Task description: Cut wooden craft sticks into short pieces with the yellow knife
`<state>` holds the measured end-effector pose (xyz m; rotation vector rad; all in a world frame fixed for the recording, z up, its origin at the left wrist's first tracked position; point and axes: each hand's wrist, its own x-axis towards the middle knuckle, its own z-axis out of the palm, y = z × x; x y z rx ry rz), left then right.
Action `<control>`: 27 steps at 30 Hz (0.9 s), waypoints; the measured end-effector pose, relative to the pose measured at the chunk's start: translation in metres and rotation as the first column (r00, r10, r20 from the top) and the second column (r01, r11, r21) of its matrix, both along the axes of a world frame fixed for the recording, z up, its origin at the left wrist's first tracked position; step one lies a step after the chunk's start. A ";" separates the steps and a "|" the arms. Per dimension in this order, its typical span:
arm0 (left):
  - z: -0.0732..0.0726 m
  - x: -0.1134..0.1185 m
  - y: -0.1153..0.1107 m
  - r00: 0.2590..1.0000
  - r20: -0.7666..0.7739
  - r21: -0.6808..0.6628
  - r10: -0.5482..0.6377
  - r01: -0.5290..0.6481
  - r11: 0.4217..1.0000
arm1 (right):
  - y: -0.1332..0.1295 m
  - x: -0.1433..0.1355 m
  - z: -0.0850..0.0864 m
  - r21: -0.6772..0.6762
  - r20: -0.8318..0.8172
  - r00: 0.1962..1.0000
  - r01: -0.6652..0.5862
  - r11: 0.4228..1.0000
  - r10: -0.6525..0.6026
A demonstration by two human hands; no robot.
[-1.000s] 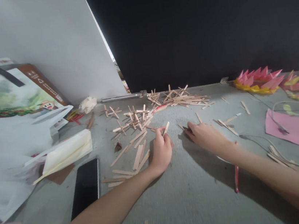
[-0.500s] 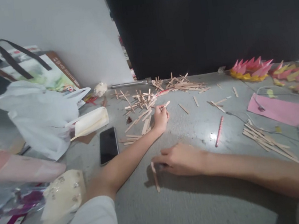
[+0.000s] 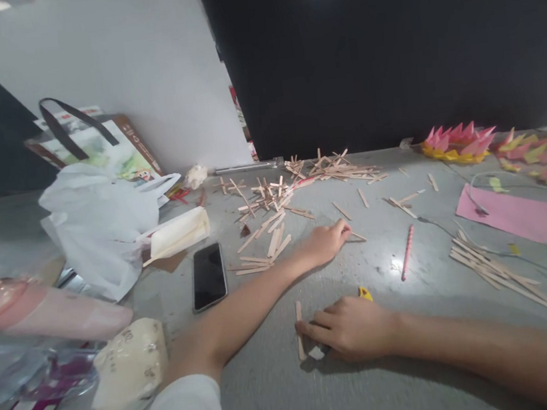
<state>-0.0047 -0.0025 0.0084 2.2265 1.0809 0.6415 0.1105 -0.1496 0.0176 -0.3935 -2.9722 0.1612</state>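
My left hand (image 3: 331,239) reaches over the middle of the table, its fingers pinching a wooden craft stick (image 3: 357,237) that points right. Closer to me, my right hand (image 3: 354,329) rests low with curled fingers. Its index fingertip touches another craft stick (image 3: 302,348), which lies nearly lengthwise on the table. A yellow piece (image 3: 364,294) sticks out behind the right hand's knuckles, and a dark and silvery bit shows beneath its fingers; the palm hides the rest, so its kind is unclear. Loose craft sticks (image 3: 276,241) lie beyond my left forearm.
A heap of sticks (image 3: 342,168) lies by the dark panel. A phone (image 3: 208,277), white plastic bag (image 3: 98,218), and pink bottle (image 3: 55,308) stand or lie left. Rightward are a pink striped stick (image 3: 407,253), more sticks (image 3: 496,270), pink paper (image 3: 511,214) and a paper crown (image 3: 459,143).
My left hand has moved right, away from the stick pile, holding a stick. My right hand has turned, showing the yellow piece. The stick at its fingertip now lies straighter.
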 end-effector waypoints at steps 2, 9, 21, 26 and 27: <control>0.002 0.000 -0.004 0.980 -0.159 0.091 -0.122 0.137 0.986 | 0.001 -0.001 -0.002 -0.014 -0.014 1.000 0.004 1.000 -0.004; 0.005 0.000 -0.003 0.945 -0.313 0.178 -0.089 0.151 0.972 | 0.003 -0.003 -0.007 -0.009 -0.051 0.999 0.005 1.000 -0.005; 0.006 0.002 -0.003 0.953 -0.276 0.219 -0.129 0.193 0.957 | 0.004 -0.004 -0.009 -0.024 -0.072 0.997 -0.003 1.000 0.001; 0.007 0.001 -0.004 0.976 -0.170 0.150 -0.135 0.161 0.975 | 0.004 -0.004 -0.008 -0.035 -0.063 0.998 0.005 0.999 -0.007; 0.006 0.001 -0.004 0.980 -0.152 0.144 -0.131 0.153 0.978 | 0.005 -0.004 -0.008 -0.033 -0.064 0.998 0.005 0.999 -0.007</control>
